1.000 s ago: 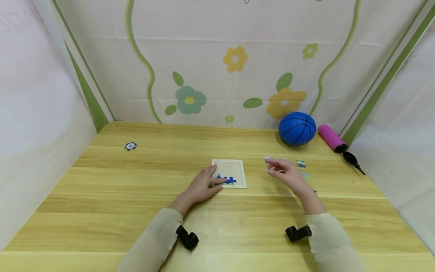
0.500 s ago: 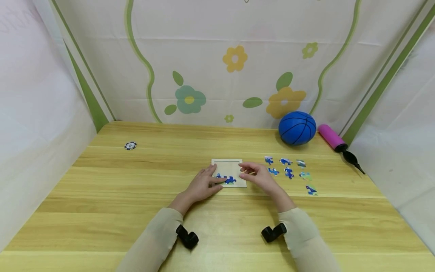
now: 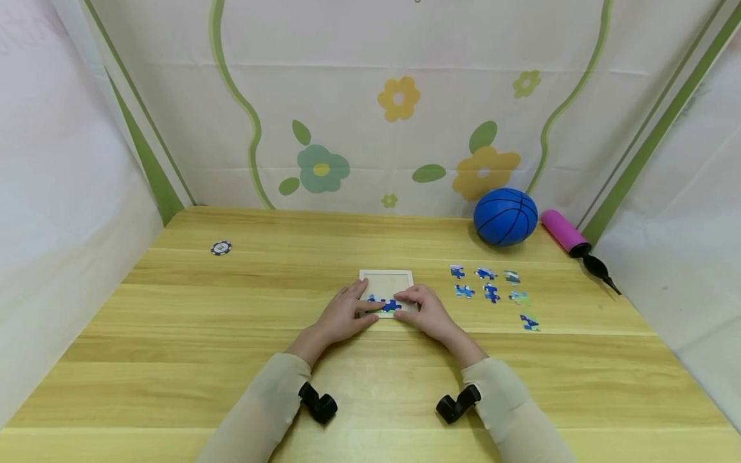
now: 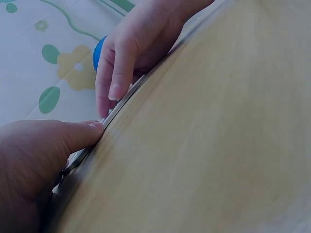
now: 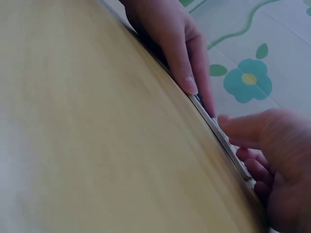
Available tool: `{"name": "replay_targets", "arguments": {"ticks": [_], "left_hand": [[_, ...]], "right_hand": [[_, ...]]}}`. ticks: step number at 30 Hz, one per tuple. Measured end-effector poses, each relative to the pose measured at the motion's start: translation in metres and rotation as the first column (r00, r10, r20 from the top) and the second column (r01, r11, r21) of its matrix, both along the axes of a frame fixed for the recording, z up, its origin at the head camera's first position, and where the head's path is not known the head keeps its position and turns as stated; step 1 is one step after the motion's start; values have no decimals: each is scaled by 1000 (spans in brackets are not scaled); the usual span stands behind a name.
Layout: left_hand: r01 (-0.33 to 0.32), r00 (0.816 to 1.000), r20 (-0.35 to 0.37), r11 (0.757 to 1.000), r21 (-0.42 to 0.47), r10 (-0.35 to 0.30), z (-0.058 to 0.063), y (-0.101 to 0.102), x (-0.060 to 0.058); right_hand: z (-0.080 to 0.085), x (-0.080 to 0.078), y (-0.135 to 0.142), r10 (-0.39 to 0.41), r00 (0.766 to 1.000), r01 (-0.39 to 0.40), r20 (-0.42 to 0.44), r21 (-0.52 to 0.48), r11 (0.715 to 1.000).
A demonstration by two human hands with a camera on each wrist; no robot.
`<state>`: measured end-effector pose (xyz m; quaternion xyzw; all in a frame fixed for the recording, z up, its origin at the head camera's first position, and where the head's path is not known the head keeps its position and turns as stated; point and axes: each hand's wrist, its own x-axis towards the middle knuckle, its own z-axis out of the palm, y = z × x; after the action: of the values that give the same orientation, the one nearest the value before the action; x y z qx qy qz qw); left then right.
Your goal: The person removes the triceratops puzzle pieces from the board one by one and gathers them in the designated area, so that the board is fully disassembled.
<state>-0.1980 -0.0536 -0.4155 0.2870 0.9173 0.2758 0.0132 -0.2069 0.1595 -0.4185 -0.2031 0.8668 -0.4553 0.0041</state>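
In the head view, a small pale puzzle tray lies mid-table, with blue jigsaw pieces along its near edge. My left hand rests on the tray's left side, fingers spread, one reaching over the pieces; its thumb lies at the near rim in the left wrist view. My right hand is at the tray's right side, index finger and thumb bent toward the rightmost piece. The right wrist view shows the same hand with its other fingers curled. Whether it pinches a piece is hidden.
Several loose jigsaw pieces lie in rough rows to the right of the tray. Behind them are a blue ball and a pink hand pump with a black nozzle. A poker chip lies far left. Patterned cloth walls the table's back.
My right hand has moved left from over the loose pieces to the tray, then lower toward its near right corner. The left hand has kept its place on the tray.
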Motion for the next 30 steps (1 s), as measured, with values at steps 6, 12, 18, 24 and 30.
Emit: {"name": "replay_targets", "arguments": {"ticks": [6,12,18,24,30], "left_hand": [[4,1000,5,1000,4,-4,0,0,-1],[3,1000,6,997,76,-3,-2,-4,-1],[0,1000,9,992,125,-1,-3,-14,0],[-10,1000,2,995,102,10,-4,-17,0],[-16,1000,1,997,78,16,-4,-17,-2]], "right_hand": [[-1,2,-5,-54,998,56,-26,83,995],[-1,3,-7,-58,998,62,-32,109,992],[1,3,-7,-47,998,51,-39,116,992],[5,4,-7,-32,999,32,-5,116,993],[3,4,-9,-54,998,57,-31,140,988]]}}
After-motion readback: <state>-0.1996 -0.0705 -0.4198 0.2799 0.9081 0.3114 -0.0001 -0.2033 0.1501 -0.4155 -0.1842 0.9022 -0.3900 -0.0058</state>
